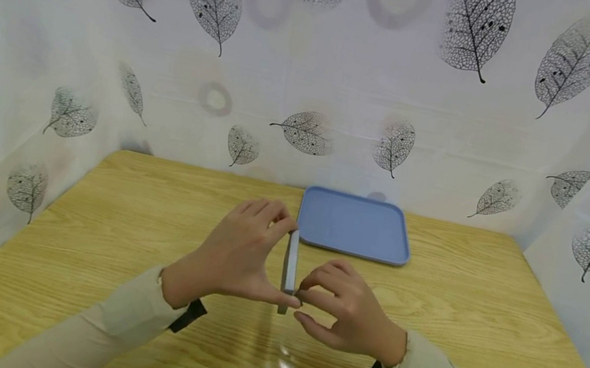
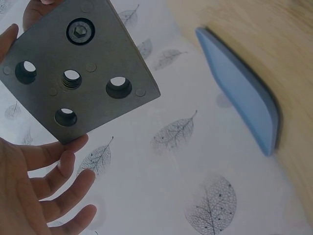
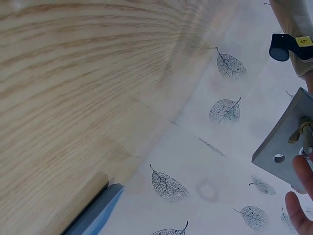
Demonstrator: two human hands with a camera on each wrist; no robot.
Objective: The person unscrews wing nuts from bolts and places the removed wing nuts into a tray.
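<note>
My left hand (image 1: 242, 250) holds a square grey metal plate (image 1: 290, 262) on edge by two opposite edges, thumb on the near end and fingers on the far end. Several round holes pierce the plate (image 2: 98, 93) in the left wrist view; one holds a hex socket bolt head (image 2: 79, 32). On the plate's other face, a brass-coloured wing nut (image 3: 304, 131) sits on a bolt. My right hand (image 1: 347, 308) is beside that face with bent fingers near the wing nut; its thumb stands apart. Whether a fingertip touches the nut is unclear.
A blue rectangular tray (image 1: 355, 226) lies at the back of the wood-grain table (image 1: 178, 209), beyond my hands. White sheeting with a leaf print (image 1: 301, 80) rises behind the table and along both sides. Each wrist wears a dark strap-mounted device (image 3: 279, 47).
</note>
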